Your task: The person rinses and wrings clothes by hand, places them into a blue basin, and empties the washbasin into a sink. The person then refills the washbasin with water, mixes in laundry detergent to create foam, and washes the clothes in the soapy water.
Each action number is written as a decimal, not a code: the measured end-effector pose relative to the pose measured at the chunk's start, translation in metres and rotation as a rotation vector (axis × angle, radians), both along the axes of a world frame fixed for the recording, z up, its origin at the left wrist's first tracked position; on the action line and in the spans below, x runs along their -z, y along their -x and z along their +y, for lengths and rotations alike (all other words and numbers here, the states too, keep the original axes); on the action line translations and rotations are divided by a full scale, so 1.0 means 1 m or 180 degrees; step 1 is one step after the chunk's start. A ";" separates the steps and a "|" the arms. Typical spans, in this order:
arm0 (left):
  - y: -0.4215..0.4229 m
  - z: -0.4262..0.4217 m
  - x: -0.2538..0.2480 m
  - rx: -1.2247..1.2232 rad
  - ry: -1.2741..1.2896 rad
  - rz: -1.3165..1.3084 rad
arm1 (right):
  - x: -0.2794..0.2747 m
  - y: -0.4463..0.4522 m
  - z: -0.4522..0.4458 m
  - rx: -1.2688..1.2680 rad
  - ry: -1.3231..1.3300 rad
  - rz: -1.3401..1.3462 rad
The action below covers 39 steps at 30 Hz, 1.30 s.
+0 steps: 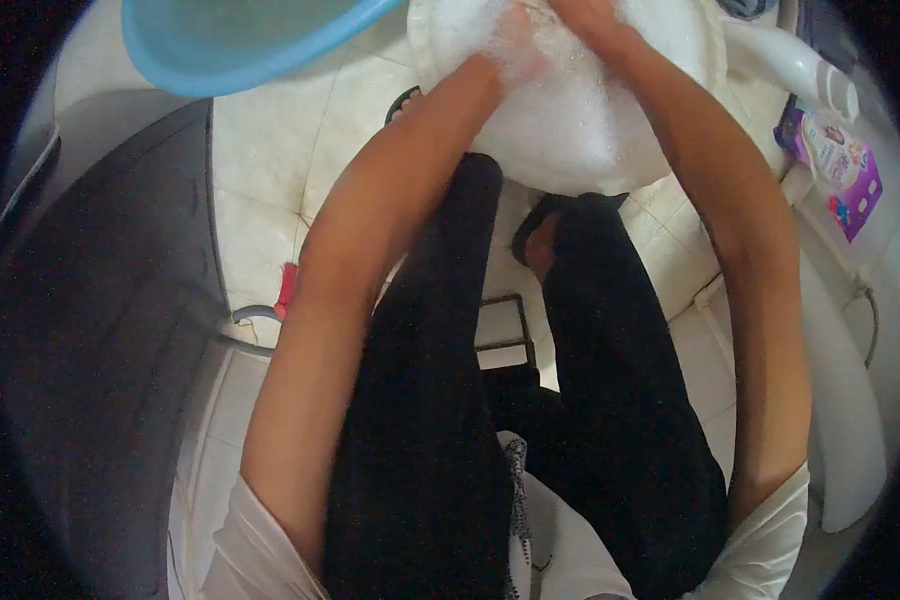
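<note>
A white basin full of soapy water and thick white suds stands on the floor in front of my knees. My left hand is down in the suds, its fingers blurred by foam. Close beside it, my right hand reaches into the same basin at the top edge of the view, where its fingers are cut off or hidden. Whether either hand grips something under the foam cannot be seen. A pale patch shows between the hands, too covered in suds to name.
A light blue tub with cloudy water stands at upper left. A dark panel fills the left side. At right are a white pipe and a purple packet. A grey hose and red item lie on the tiled floor.
</note>
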<state>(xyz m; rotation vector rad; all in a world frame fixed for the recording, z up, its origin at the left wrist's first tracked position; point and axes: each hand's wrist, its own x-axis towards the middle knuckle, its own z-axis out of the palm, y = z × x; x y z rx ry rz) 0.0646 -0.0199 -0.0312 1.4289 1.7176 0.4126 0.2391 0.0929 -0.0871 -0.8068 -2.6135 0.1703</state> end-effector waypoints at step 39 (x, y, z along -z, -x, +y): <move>0.002 0.006 -0.001 -0.1747 0.0923 -0.4013 | -0.097 0.081 -0.109 0.0851 0.0876 -0.0302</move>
